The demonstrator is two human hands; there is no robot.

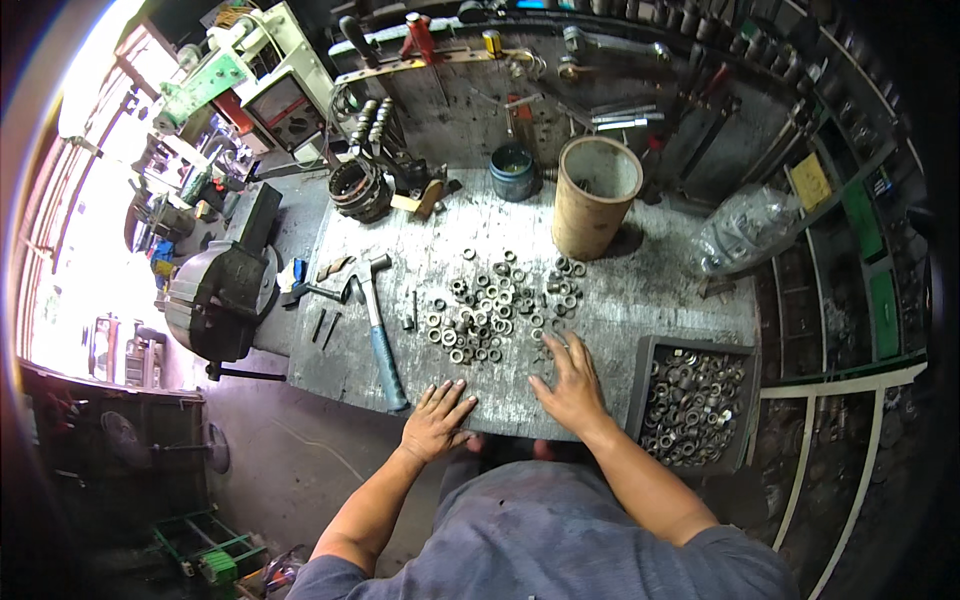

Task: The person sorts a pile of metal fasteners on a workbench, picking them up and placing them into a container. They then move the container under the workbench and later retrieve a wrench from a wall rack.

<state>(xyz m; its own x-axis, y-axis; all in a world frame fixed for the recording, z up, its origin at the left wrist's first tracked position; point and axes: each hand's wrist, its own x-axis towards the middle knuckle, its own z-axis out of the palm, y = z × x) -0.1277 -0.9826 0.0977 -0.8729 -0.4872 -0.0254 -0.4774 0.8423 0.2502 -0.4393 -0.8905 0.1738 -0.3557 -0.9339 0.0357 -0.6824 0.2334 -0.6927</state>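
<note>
My left hand [438, 420] rests on the near edge of the metal-topped workbench [340, 375], fingers stretched out and nothing in them. My right hand [572, 385] reaches over the bench top with its fingers apart, the tips close to the near right side of a loose pile of metal nuts [485, 310]. Whether a fingertip touches a nut, I cannot tell. A smaller cluster of nuts [566, 290] lies to the right of the pile. To the right of my right hand stands a dark tray [648, 375] full of similar nuts [695, 405].
A blue-handled hammer [380, 340] lies left of the pile, near a bench vise [215, 300]. Toward the back stand a tall tan cylinder [590, 215], a blue can [512, 175] and a coil-wound ring [358, 190]. A clear plastic bag [745, 235] sits at the back right.
</note>
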